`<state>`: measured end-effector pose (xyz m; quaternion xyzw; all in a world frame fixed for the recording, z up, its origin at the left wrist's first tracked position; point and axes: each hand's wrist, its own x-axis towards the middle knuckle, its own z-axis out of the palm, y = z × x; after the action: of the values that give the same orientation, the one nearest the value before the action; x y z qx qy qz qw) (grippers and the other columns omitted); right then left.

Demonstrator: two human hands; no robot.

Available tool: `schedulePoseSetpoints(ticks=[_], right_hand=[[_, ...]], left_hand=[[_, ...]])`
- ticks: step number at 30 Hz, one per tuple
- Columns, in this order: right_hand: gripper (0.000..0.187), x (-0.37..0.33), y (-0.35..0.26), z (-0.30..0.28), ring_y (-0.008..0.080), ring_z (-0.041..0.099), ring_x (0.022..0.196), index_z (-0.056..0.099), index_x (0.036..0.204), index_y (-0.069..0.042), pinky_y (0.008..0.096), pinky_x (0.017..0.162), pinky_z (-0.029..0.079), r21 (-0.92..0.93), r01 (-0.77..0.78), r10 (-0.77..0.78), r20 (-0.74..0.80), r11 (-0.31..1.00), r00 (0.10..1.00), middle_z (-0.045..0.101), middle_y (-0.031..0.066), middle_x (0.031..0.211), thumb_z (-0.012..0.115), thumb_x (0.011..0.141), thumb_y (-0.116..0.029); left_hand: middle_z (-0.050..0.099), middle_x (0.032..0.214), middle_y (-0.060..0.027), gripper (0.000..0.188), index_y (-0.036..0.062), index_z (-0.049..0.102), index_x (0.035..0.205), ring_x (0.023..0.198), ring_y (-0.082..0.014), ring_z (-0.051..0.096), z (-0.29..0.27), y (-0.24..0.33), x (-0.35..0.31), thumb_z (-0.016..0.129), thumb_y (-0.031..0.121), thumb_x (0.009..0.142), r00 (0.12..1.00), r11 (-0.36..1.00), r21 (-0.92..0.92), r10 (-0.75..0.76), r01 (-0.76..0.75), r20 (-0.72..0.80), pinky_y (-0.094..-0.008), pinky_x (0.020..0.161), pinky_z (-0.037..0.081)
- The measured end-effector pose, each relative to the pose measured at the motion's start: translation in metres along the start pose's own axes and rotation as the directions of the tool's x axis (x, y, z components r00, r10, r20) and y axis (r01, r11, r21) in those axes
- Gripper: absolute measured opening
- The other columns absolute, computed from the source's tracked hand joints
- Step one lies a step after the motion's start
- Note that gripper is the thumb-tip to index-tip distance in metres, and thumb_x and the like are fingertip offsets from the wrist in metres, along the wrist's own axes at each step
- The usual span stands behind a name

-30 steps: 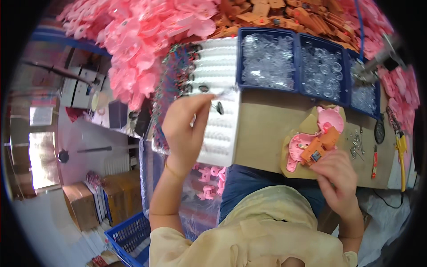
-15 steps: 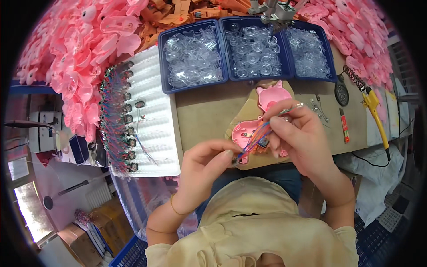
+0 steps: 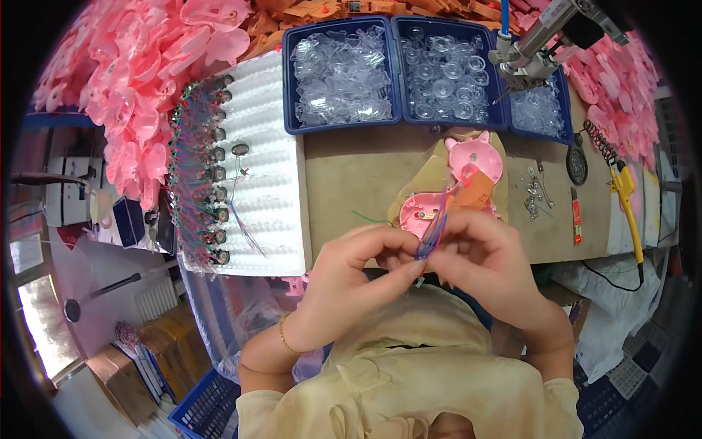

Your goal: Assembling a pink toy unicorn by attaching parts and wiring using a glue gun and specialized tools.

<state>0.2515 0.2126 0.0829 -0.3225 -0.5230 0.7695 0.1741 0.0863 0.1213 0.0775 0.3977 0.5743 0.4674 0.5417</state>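
Note:
Both my hands meet close to my body, at the near edge of the bench. My left hand [image 3: 369, 274] pinches a bundle of thin coloured wires [image 3: 437, 228], mostly blue, red and purple. My right hand [image 3: 486, 260] is closed on the same bundle, its fingertips almost touching the left ones. A small part at the wires' near end is mostly hidden by my fingers. Just beyond lies an opened pink plastic toy shell [image 3: 413, 208], with a rounded, eared pink piece [image 3: 475, 155] above it. An orange piece [image 3: 475, 192] lies over the shell, partly behind my right hand.
Blue bins [image 3: 398, 110] of clear plastic parts stand at the back. A white ridged tray [image 3: 270, 175] at left carries wired round parts. Pink shells [image 3: 139, 124] are heaped behind it. A metal tool head [image 3: 530, 58] overhangs the bins; a yellow-handled soldering iron [image 3: 625, 197] is at right.
My hands have come together nearer my body, gathering the wires that were stretched between them. The orange piece now shows over the shell. The view has shifted slightly.

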Motion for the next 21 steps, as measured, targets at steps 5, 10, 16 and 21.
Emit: schedulePoseSetpoints(ticks=[5,10,16,21], right_hand=[[0.013,0.007,0.0,0.002,0.0053,0.055,0.067,0.059,0.098,0.003,0.0194,0.058,0.045,-0.032,0.054,-0.054,0.002,0.998,0.999,0.061,0.004,0.083,0.059,0.088,-0.006],[0.014,0.01,0.004,0.003,0.01,0.06,0.069,0.058,0.099,0.002,0.0212,0.061,0.05,0.291,-0.021,0.021,0.0,0.957,1.0,0.063,0.0078,0.086,0.054,0.092,-0.01],[0.016,0.011,0.007,0.007,0.0095,0.06,0.069,0.054,0.103,0.001,0.0214,0.06,0.05,0.239,-0.06,0.085,-0.094,0.969,0.992,0.062,0.0071,0.085,0.055,0.09,-0.007],[0.013,0.002,0.004,0.008,0.0088,0.058,0.067,0.056,0.095,0.003,0.0205,0.057,0.046,-0.333,0.244,-0.32,-0.198,0.911,0.926,0.06,0.0066,0.083,0.061,0.085,-0.004]], left_hand=[[0.061,0.089,-0.004,0.017,-0.0022,0.061,0.099,0.079,-0.0086,0.056,0.001,-0.006,-0.003,0.064,0.003,0.082,0.994,0.982,-0.189,-0.027,0.007,-0.107,-0.0223,0.072,0.046],[0.061,0.096,-0.0056,0.023,-0.0038,0.056,0.108,0.089,-0.01,0.056,0.002,-0.009,-0.004,0.061,0.002,0.086,0.992,0.858,-0.513,-0.051,-0.014,-0.112,-0.025,0.081,0.047],[0.061,0.098,-0.0065,0.027,-0.0042,0.055,0.108,0.089,-0.0105,0.056,0.002,-0.011,-0.005,0.063,-0.002,0.083,0.994,0.871,-0.484,0.035,-0.079,-0.1,-0.0246,0.08,0.046],[0.061,0.098,-0.0068,0.029,-0.0039,0.055,0.11,0.089,-0.011,0.057,0.004,-0.015,-0.003,0.064,-0.002,0.082,0.979,0.935,-0.319,0.099,-0.153,-0.18,-0.0249,0.077,0.045]])
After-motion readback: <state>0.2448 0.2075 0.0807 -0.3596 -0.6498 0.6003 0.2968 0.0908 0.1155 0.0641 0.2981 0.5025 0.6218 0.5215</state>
